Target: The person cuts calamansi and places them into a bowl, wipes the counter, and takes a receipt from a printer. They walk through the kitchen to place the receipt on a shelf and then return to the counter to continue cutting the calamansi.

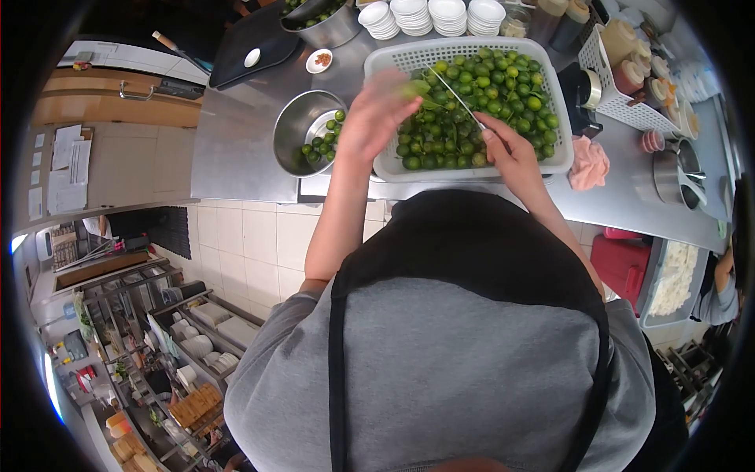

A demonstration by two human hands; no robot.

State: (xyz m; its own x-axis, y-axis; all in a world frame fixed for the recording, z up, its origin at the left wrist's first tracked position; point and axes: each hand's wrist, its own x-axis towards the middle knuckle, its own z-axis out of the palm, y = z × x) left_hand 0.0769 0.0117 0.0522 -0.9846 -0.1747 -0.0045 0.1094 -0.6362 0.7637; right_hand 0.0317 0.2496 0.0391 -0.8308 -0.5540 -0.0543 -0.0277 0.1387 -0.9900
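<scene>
My right hand (507, 148) is closed around the handle of a slim knife (456, 96). Its blade points up and left over a white perforated basket (565, 149) heaped with small green limes (507, 82). My left hand (377, 118) is above the basket's left side, its fingers smeared by motion. Between thumb and fingers is a blurred green thing (415, 88), leaf or fruit, which I cannot make out. Left of that hand stands a steel bowl (285, 130) with several limes in it, partly hidden by my left forearm.
Stacked white saucers (448, 17), a small dish (318, 61) of reddish bits and a steel pot (334, 31) stand behind. A pink cloth (588, 164) lies right of the basket. Farther right are a bottle crate (625, 102) and steel containers (668, 177). A counter edge runs before me.
</scene>
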